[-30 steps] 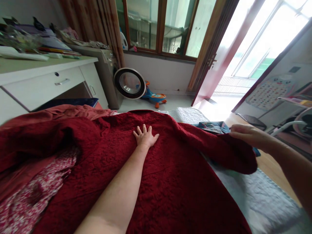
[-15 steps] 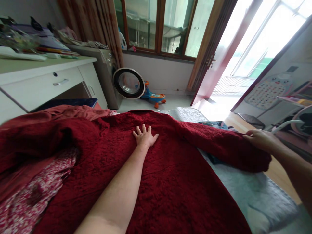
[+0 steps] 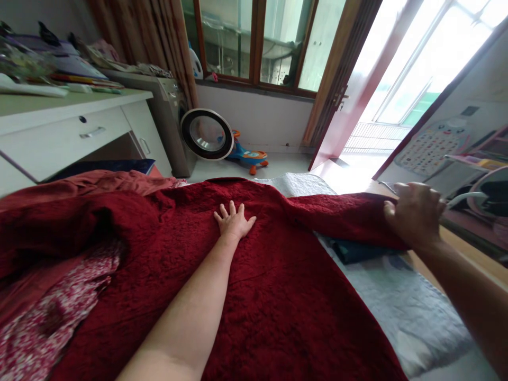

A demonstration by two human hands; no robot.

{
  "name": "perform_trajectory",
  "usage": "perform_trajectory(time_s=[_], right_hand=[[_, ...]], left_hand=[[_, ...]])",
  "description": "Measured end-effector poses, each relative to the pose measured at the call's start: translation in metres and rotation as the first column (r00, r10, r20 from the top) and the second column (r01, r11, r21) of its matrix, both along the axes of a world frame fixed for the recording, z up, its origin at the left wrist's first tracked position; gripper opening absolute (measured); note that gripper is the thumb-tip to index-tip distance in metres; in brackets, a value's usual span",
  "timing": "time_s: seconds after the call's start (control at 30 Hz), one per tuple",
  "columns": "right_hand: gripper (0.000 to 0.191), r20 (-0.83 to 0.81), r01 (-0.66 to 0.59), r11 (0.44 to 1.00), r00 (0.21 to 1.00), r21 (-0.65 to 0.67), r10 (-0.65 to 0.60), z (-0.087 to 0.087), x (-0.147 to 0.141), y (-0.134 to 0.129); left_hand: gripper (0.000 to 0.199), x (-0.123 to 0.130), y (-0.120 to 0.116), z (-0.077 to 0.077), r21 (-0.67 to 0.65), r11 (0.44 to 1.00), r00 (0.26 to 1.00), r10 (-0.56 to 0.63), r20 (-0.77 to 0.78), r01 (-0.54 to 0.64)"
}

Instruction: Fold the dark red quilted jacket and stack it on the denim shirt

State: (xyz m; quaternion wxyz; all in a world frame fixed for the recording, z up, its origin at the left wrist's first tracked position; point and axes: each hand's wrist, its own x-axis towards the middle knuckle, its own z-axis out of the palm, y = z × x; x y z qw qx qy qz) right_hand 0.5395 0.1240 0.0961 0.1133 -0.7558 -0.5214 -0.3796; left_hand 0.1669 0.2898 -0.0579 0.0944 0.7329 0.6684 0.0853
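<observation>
1. We lay our left hand [image 3: 234, 223] spread on the dark-red textured garment [image 3: 270, 286], partly over pale quilted fabric [image 3: 408, 301]
2. Our right hand [image 3: 416, 214] curls at its sleeve [image 3: 349, 217] end; we cannot tell if it pinches

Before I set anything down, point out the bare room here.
The pale pad looks bare low down, between the red garment and the right forearm. So does the floor between the toy car and the door. The desk is crowded at its back; clothes are heaped at left, and the left hand presses the garment.
</observation>
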Motion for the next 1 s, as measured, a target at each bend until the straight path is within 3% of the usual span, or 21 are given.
perform_trajectory(time_s=[0.03, 0.07, 0.13, 0.2, 0.27, 0.37, 0.47, 0.53, 0.6, 0.73, 0.87, 1.0], right_hand=[[0.040, -0.024, -0.145, 0.988, 0.989, -0.044, 0.144, -0.010, -0.021, -0.003], [0.037, -0.083, -0.318, 0.940, 0.947, -0.123, 0.309, -0.023, -0.042, -0.008], [0.034, -0.259, -0.582, 0.771, 0.811, -0.260, 0.525, -0.054, -0.082, -0.022], [0.045, -0.352, -0.655, 0.668, 0.755, -0.353, 0.554, -0.088, -0.111, -0.039], [0.054, -0.387, -0.657, 0.618, 0.754, -0.432, 0.531, -0.116, -0.127, -0.053], [0.056, -0.400, -0.580, 0.631, 0.814, -0.516, 0.421, -0.131, -0.136, -0.062], [0.054, -0.420, -0.490, 0.655, 0.864, -0.575, 0.277, -0.121, -0.149, -0.056], [0.055, -0.460, -0.485, 0.663, 0.857, -0.569, 0.232, -0.114, -0.167, -0.050], [0.061, -0.529, -0.547, 0.667, 0.808, -0.506, 0.260, -0.113, -0.189, -0.046], [0.063, -0.624, -0.663, 0.617, 0.708, -0.424, 0.331, -0.128, -0.219, -0.048], [0.059, -0.618, -0.665, 0.616, 0.708, -0.422, 0.341, -0.139, -0.221, -0.052], [0.061, -0.600, -0.656, 0.621, 0.721, -0.429, 0.347, -0.140, -0.219, -0.051]], left_hand=[[0.078, 0.000, 0.000, 0.001, -0.003, 1.000, 1.000, 0.000, 0.000, 0.000], [0.078, 0.000, 0.000, 0.001, -0.004, 1.000, 1.000, -0.001, 0.000, 0.001], [0.078, 0.000, -0.001, 0.002, -0.004, 1.000, 1.000, -0.004, 0.001, 0.005], [0.078, -0.001, -0.002, 0.003, -0.006, 1.000, 1.000, -0.011, 0.003, 0.011], [0.077, -0.002, -0.002, 0.003, -0.003, 1.000, 1.000, -0.017, 0.004, 0.017], [0.077, -0.002, -0.002, 0.001, 0.004, 1.000, 1.000, -0.014, 0.003, 0.014], [0.076, -0.001, -0.002, 0.000, 0.020, 1.000, 1.000, -0.005, -0.004, 0.006], [0.076, 0.001, -0.003, -0.001, 0.038, 0.999, 1.000, -0.003, -0.008, 0.003], [0.074, 0.002, -0.005, -0.001, 0.056, 0.998, 1.000, -0.002, -0.009, 0.003], [0.067, 0.002, -0.009, 0.002, 0.104, 0.995, 1.000, 0.001, 0.006, -0.002], [0.059, -0.003, -0.014, 0.011, 0.111, 0.993, 0.999, -0.031, 0.041, 0.026], [0.070, -0.014, -0.030, 0.022, -0.039, 0.990, 0.990, -0.136, 0.038, 0.138]])
